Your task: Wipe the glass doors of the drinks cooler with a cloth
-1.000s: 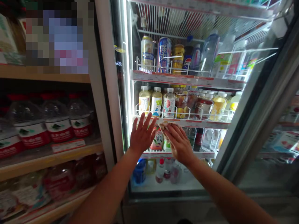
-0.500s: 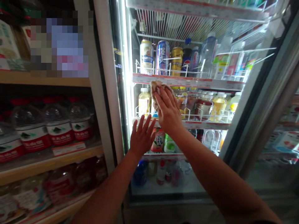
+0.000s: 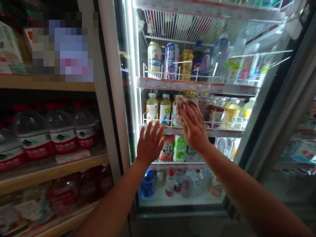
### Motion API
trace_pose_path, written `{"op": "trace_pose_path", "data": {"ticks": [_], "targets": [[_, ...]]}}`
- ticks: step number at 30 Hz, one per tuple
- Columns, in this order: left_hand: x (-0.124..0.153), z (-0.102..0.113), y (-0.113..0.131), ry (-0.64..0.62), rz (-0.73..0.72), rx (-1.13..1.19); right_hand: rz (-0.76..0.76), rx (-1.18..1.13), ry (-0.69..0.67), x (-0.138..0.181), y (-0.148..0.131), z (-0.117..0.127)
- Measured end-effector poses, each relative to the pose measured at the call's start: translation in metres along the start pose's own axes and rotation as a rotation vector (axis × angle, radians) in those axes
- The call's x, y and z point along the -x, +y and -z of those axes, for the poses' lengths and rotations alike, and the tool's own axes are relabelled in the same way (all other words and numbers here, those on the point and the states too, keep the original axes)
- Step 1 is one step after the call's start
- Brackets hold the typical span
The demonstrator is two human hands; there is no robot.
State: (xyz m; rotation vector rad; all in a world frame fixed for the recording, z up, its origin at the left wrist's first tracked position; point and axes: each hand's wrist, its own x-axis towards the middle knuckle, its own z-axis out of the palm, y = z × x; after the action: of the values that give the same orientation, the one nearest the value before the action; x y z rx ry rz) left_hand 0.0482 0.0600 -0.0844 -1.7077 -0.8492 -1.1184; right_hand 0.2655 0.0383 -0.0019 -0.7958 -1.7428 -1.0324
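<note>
Fridge, lit, fills centre up to 1 o'clock; drinks in rows inside. Shelf at 8 o'clock, wooden edge; red-capped water bottles on it at 9 o'clock. Right hand at 3 o'clock of centre, fingers together, flattened over the cloth and holding it. Left hand at 7 o'clock, fingers spread toward 12, grasping nothing; looks braced on the fridge front, but contact can't be confirmed. Cloth just off centre toward 2 o'clock, bunched under the right fingers, in front of the middle drinks row.

Change: half a second ago cloth and right hand were higher, toward 10 o'clock of here; left hand basically same spot. Small drink bottle near centre is uncovered again. Judgement: cloth is being worked over a fresh patch, probably glass, left hand steadying.
</note>
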Motion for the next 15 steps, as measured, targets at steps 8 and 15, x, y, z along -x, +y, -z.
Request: {"op": "trace_pose_path", "data": {"ticks": [8,15], "targets": [[-0.003,0.002,0.000,0.006,0.009,0.021,-0.057,-0.029,0.052,-0.002,0.033,0.014],[-0.001,0.001,0.000,0.022,-0.003,-0.003,-0.012,-0.008,0.020,0.013,0.042,0.022]]}}
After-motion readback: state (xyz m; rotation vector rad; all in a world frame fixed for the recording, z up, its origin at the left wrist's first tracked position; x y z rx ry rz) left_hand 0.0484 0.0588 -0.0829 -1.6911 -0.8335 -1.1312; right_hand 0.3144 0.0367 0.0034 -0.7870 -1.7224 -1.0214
